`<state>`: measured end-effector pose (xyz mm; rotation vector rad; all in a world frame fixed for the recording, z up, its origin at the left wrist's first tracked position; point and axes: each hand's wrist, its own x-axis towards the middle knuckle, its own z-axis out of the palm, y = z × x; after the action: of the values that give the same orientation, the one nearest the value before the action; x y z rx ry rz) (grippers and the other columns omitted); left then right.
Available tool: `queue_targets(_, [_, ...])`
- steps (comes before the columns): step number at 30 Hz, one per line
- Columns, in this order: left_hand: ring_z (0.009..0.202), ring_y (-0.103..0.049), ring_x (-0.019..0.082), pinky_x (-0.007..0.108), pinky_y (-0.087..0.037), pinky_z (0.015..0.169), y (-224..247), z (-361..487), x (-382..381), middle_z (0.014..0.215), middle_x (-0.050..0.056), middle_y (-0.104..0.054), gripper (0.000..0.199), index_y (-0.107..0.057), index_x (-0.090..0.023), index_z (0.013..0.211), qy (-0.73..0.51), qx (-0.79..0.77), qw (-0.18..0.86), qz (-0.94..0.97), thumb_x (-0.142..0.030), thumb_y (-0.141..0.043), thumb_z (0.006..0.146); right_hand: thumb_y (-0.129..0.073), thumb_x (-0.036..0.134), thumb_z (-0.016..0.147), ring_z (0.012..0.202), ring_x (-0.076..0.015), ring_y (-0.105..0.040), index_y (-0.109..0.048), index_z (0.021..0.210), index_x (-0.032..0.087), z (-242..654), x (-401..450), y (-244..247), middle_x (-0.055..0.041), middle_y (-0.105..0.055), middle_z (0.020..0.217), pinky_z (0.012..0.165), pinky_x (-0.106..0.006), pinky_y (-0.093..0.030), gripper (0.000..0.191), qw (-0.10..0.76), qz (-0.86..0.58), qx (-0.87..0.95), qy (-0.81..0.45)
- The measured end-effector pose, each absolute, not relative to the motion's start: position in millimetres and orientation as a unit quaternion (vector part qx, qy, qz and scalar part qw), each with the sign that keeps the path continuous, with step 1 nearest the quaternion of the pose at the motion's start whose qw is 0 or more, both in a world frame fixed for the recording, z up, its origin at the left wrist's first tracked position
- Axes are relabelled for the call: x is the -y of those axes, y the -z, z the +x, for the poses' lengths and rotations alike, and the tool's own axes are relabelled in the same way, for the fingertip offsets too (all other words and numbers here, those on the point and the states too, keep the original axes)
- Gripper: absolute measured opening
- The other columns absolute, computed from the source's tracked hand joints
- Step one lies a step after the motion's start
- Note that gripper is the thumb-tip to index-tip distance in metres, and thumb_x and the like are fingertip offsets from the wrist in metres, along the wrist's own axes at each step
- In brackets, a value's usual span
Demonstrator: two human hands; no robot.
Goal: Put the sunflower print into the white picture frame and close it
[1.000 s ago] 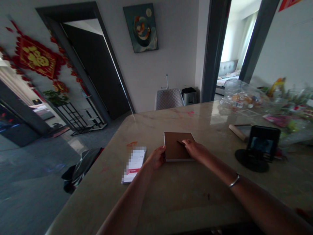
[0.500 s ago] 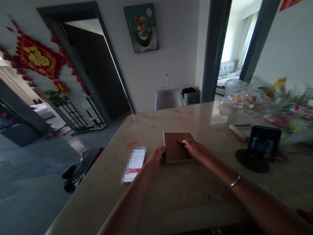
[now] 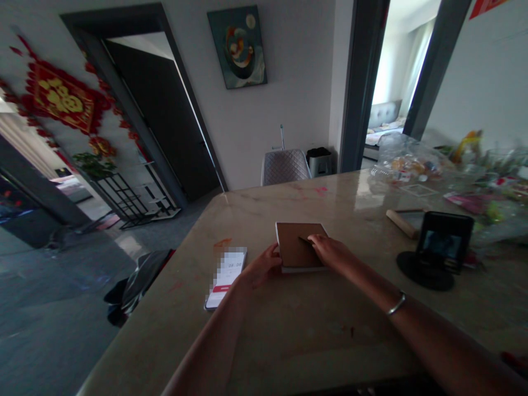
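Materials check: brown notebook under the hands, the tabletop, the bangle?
The brown notebook: probably kraft card, matte with no sheen. The tabletop: polished stone or a stone-look surface, judging by glare and faint veining. The bangle: likely silver-toned metal, with a bright highlight; exact metal unclear.

The bare left arm (image 3: 210,341) and bare right arm (image 3: 437,335) reach forward and inward from the bottom corners, the left hand (image 3: 263,267) turned on its edge and slightly curled, the right hand (image 3: 330,253) palm down and stretched leftward, a thin silver bangle (image 3: 396,303) circling the right wrist.
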<state>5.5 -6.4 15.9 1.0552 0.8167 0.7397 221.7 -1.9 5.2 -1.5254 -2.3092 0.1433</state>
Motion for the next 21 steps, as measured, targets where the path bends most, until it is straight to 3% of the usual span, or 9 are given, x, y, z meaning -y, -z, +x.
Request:
queue_targets(7, [0.072,-0.060,0.015,0.029,-0.048,0.064,-18,5,8,0.094,0.006,-0.061,0.079,-0.029,-0.024,0.130,-0.307,-0.401,0.688,0.521,-0.017,-0.069,0.062,-0.030,0.016,0.086,0.100,-0.0193,-0.056,-0.048,0.113,0.016,223,-2,0,-0.0118,-0.059,0.109,0.079,-0.031,-0.043,0.032,0.169,-0.543,0.822,-0.038])
queue_targets(13, [0.079,-0.059,0.016,0.023,-0.048,0.059,-9,12,10,0.112,0.011,-0.054,0.088,-0.024,-0.025,0.133,-0.347,-0.414,0.620,0.570,-0.016,-0.070,0.059,-0.030,0.014,0.087,0.098,-0.0194,-0.056,-0.047,0.116,0.017,223,-3,-2,-0.0127,-0.058,0.109,0.077,-0.031,-0.043,0.034,0.127,-0.546,0.828,-0.008])
queue_targets(18, [0.079,-0.059,0.015,0.023,-0.048,0.060,-11,12,9,0.123,0.012,-0.047,0.080,-0.032,-0.026,0.129,-0.367,-0.388,0.598,0.598,-0.012,-0.068,0.059,-0.031,0.018,0.087,0.100,-0.0182,-0.056,-0.048,0.116,0.018,229,-4,-6,-0.0110,-0.059,0.109,0.080,-0.030,-0.042,0.033,0.138,-0.523,0.841,-0.017])
queue_targets(21, [0.081,-0.059,0.016,0.025,-0.048,0.065,-9,10,3,0.111,0.010,-0.056,0.077,-0.031,-0.023,0.130,-0.396,-0.413,0.574,0.586,-0.012,-0.065,0.061,-0.032,0.019,0.087,0.100,-0.0185,-0.056,-0.050,0.113,0.017,230,-3,-7,-0.0106,-0.060,0.108,0.081,-0.029,-0.042,0.032,0.159,-0.509,0.846,-0.025])
